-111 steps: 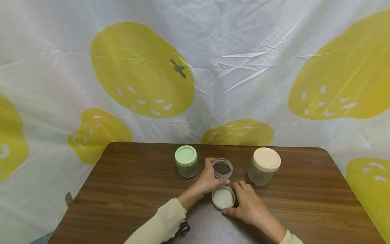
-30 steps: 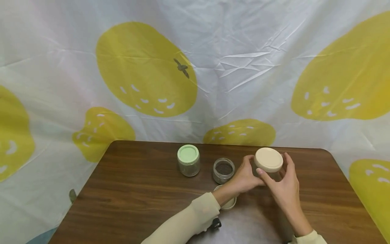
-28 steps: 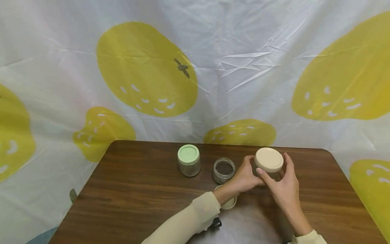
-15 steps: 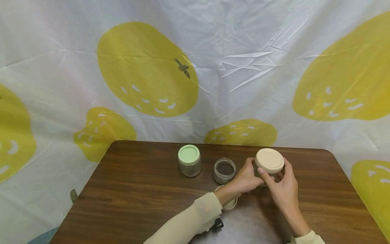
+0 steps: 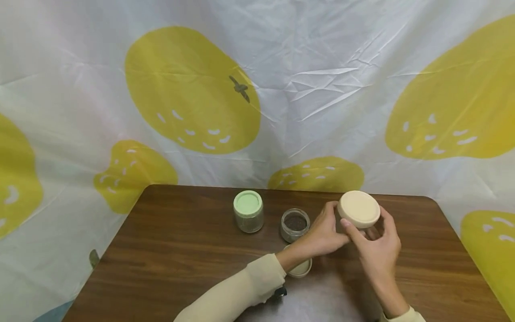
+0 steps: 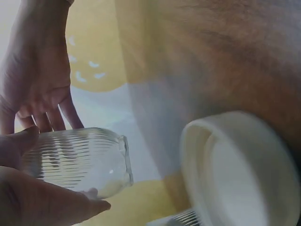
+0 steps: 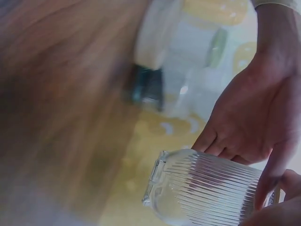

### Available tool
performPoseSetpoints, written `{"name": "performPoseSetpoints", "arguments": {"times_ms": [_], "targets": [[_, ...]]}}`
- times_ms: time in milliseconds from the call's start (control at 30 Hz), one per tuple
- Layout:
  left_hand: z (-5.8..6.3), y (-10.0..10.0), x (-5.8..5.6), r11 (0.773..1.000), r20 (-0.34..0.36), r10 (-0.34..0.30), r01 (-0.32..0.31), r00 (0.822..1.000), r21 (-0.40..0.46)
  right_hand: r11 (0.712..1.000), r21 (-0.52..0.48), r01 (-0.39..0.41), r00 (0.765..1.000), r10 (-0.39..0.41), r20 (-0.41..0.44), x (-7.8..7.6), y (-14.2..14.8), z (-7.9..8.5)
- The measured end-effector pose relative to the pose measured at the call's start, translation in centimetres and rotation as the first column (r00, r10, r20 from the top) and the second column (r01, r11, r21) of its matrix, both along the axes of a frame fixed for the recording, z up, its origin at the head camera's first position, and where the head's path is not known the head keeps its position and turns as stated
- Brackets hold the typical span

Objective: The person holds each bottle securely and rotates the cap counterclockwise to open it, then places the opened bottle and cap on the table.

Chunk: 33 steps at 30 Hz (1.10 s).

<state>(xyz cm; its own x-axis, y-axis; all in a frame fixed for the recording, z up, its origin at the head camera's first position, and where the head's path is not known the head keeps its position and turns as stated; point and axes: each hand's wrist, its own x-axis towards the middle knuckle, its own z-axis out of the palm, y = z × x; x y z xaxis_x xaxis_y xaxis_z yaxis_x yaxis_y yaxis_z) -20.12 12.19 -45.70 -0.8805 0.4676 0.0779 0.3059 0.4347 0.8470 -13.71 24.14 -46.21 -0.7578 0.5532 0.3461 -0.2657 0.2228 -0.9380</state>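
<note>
Both hands are on one jar, right of centre in the head view. Left hand is wrapped around the left side of the clear ribbed glass jar; right hand grips it from the right, thumb at the rim of its round cream lid. Lid on, base clear of the tabletop. Whether right fingers sit on glass or lid: can't tell.

Short open clear glass jar stands upright just left of left hand, interior dark. Round pale lid lies below it in frame, partly behind left forearm. Clear glass jar with mint-green lid stands upright left of the open one. White sheet with yellow fruit print fills the background.
</note>
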Motion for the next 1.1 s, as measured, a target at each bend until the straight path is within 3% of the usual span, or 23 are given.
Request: {"name": "performPoseSetpoints", "arguments": {"times_ms": [333,467,633,800,933,1100], "targets": [[3.3,-3.3,2.8,0.997,-0.17,-0.064,0.058,0.983,-0.041,0.978,-0.166,-0.127,0.984,0.103,-0.146,2.7,-2.1,3.5],[3.9,-5.4,3.9,0.998,-0.279,-0.066,0.062,0.958,-0.024,0.958,-0.199,-0.207,0.969,0.173,-0.177,3.8,-3.3,4.3],[4.0,-7.4,5.0,0.998,-0.408,-0.068,0.065,0.91,-0.021,0.947,-0.221,-0.232,0.968,0.204,-0.144,5.1,-4.6,4.7],[3.9,-9.4,6.1,0.999,-0.436,-0.043,0.032,0.899,-0.032,0.936,-0.241,-0.258,0.966,0.243,-0.088,6.2,-5.8,4.2],[3.6,-10.9,6.7,1.0,-0.468,-0.028,0.019,0.883,-0.023,0.906,-0.283,-0.315,0.949,0.295,-0.111,6.7,-6.5,3.4],[2.7,-12.2,7.2,0.998,-0.573,-0.042,0.013,0.819,-0.054,0.876,-0.307,-0.372,0.928,0.355,-0.113,7.5,-7.2,2.3]]}}
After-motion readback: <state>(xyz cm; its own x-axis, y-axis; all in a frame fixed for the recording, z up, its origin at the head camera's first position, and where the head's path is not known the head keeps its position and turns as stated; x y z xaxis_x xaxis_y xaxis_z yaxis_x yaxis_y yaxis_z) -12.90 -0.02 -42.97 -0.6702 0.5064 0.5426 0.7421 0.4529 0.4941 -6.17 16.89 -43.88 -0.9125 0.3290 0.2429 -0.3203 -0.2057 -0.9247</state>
